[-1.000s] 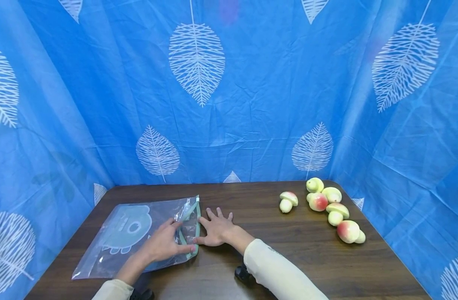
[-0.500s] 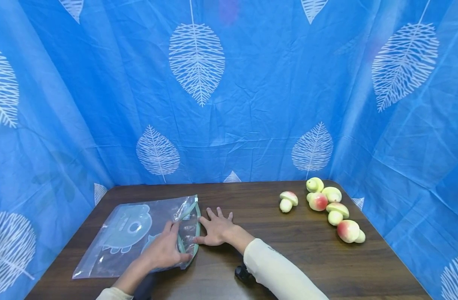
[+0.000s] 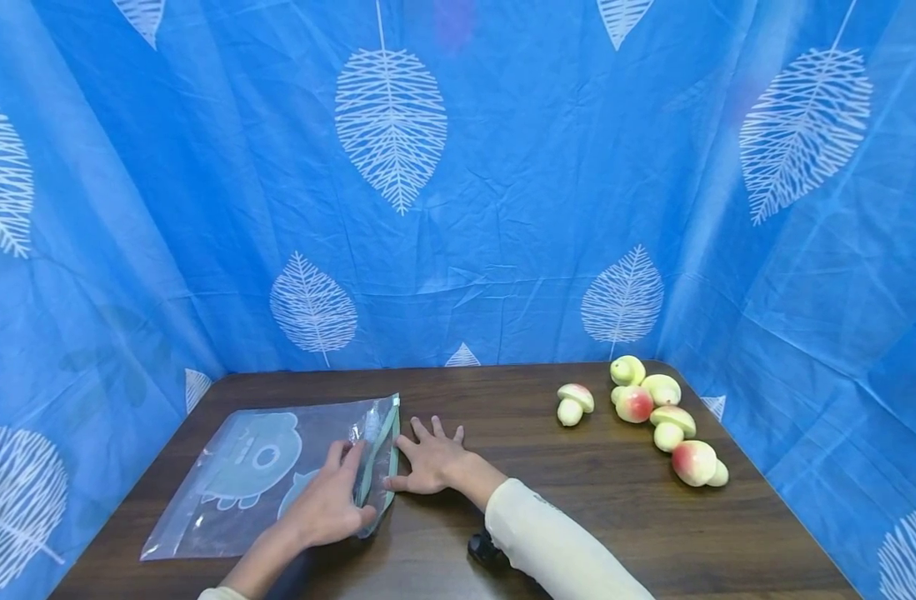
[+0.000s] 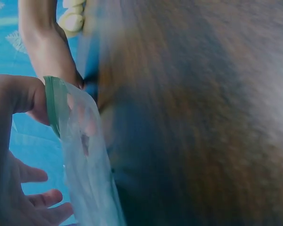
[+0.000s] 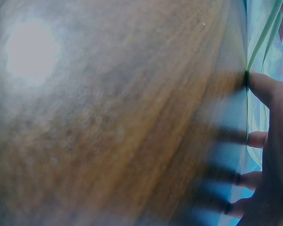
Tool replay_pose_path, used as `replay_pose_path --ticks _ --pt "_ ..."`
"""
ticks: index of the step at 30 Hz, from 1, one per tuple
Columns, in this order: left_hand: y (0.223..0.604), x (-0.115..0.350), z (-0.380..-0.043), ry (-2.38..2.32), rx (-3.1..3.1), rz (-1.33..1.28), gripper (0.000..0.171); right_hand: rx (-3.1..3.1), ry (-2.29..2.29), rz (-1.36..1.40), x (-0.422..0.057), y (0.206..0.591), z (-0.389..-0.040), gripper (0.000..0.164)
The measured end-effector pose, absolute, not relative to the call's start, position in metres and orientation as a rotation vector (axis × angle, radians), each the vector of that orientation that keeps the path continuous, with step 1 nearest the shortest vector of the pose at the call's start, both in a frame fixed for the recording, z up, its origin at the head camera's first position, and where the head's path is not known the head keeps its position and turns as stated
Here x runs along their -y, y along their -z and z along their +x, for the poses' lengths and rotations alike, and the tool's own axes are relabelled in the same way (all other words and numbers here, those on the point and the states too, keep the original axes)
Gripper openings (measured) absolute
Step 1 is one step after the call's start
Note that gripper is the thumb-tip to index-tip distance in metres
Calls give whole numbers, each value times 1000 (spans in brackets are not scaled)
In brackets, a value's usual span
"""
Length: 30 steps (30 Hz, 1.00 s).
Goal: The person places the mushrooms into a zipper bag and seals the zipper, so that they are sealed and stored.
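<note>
A clear zip bag [image 3: 322, 423] with pale green cartoon prints lies flat on the left of the table. Its mouth, edged in green strip [image 4: 53, 106], faces right and gapes a little. My left hand [image 3: 324, 505] is at the upper layer of the mouth; in the left wrist view its thumb hooks the green strip while the other fingers are spread apart. My right hand [image 3: 431, 463] rests palm down just right of the mouth, fingers spread. Its thumb [image 5: 262, 87] touches the lower green edge.
Several toy mushrooms [image 3: 633, 404], cream with some reddish caps, lie at the right of the brown wooden table [image 3: 570, 517]. One mushroom [image 3: 573, 404] sits apart, to their left. A blue leaf-print curtain [image 3: 495, 167] surrounds the table's back and sides.
My left hand has shifted slightly toward the near end of the bag's mouth, and its fingers have moved off the far part of the strip. My right hand stays in place.
</note>
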State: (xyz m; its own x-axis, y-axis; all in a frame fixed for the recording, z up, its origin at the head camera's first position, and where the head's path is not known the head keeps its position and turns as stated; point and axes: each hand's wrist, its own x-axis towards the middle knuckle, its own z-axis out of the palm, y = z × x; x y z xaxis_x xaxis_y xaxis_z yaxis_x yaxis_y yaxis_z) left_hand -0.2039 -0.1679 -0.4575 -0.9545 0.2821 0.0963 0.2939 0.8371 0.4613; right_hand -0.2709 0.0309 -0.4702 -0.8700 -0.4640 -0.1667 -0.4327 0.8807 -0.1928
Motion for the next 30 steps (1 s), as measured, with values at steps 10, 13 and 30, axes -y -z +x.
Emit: replay_pose_path --ticks 10,13,30 --pt "446 170 -206 577 3011 -606 58 -2840 220 -690 -32 472 -272 82" --pt "446 172 -206 559 3037 -640 46 -2843 223 -689 -32 472 -272 81" --pt "453 175 -208 527 3065 -590 61 -2848 209 -692 -32 471 -270 81"
